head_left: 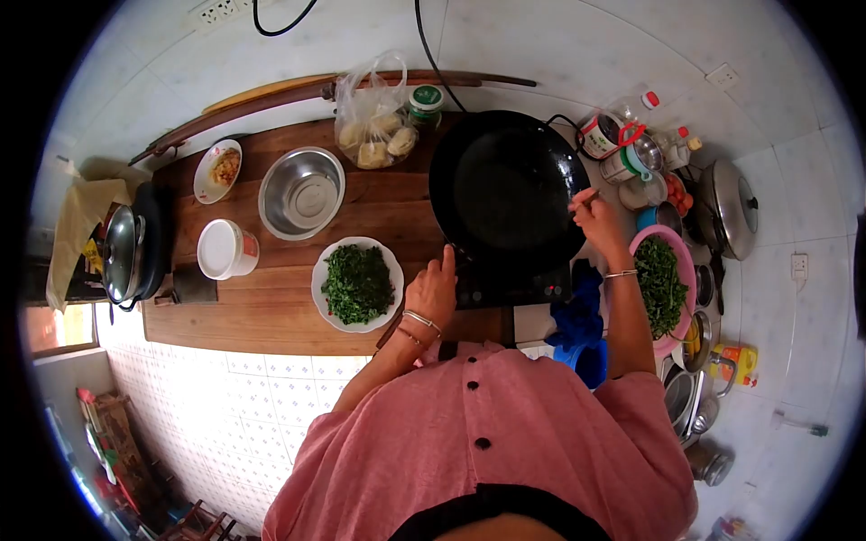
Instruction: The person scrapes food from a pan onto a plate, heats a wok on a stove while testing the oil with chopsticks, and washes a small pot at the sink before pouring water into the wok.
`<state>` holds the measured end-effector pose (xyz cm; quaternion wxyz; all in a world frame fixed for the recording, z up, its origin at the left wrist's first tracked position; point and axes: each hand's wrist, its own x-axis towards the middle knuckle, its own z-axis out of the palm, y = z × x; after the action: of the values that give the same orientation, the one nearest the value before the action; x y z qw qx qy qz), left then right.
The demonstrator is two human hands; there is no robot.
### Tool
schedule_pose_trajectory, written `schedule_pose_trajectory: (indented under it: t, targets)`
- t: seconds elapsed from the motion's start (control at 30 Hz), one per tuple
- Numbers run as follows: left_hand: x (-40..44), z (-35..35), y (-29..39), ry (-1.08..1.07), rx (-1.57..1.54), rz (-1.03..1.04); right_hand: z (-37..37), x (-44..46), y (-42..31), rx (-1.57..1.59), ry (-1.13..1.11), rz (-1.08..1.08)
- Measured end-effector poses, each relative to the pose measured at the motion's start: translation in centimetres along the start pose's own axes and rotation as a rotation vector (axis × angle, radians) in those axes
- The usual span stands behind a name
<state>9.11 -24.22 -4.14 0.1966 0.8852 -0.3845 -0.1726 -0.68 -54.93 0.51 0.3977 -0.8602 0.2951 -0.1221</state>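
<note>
A black wok [510, 185] sits on a black induction cooker [519, 290] in front of me. My left hand [433, 290] is at the wok's near left rim, index finger stretched out; I cannot tell whether it touches the metal. Over the right rim is my right hand [595, 219], its fingers curled in; what they hold, if anything, is too small to make out. Left of my left hand, a white plate [397, 270] bears chopped green leaves [356, 284]. To the right of my right arm, a pink basin [690, 279] contains more greens [658, 287].
A steel bowl [304, 194], a white tub [225, 250] and a dish of chopped food [216, 171] stand on the wooden counter [271, 334]. Behind are a plastic bag [374, 126] and a jar [426, 104]. Bottles [645, 104] and a lid [732, 207] crowd the right side.
</note>
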Motion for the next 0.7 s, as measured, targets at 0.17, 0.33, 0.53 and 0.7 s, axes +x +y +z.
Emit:
schedule_pose_trajectory:
  t: [0.17, 0.33, 0.53, 0.7]
  targets:
    - [0.0, 0.9, -0.4, 0.073, 0.0, 0.033, -3.3, 0.5, -1.7, -0.028, 0.148, -0.08]
    - [-0.1, 0.3, 0.2, 0.025, -0.002, 0.006, -2.6, 1.3, 1.2, -0.049, 0.117, -0.03]
    - [0.1, 0.3, 0.0, 0.022, 0.017, 0.001, -1.1, 1.4, 1.7, -0.02, 0.098, -0.042]
    - [0.0, 0.4, 0.2, 0.015, -0.009, -0.011, -3.3, 2.3, 1.7, -0.03, 0.193, -0.078]
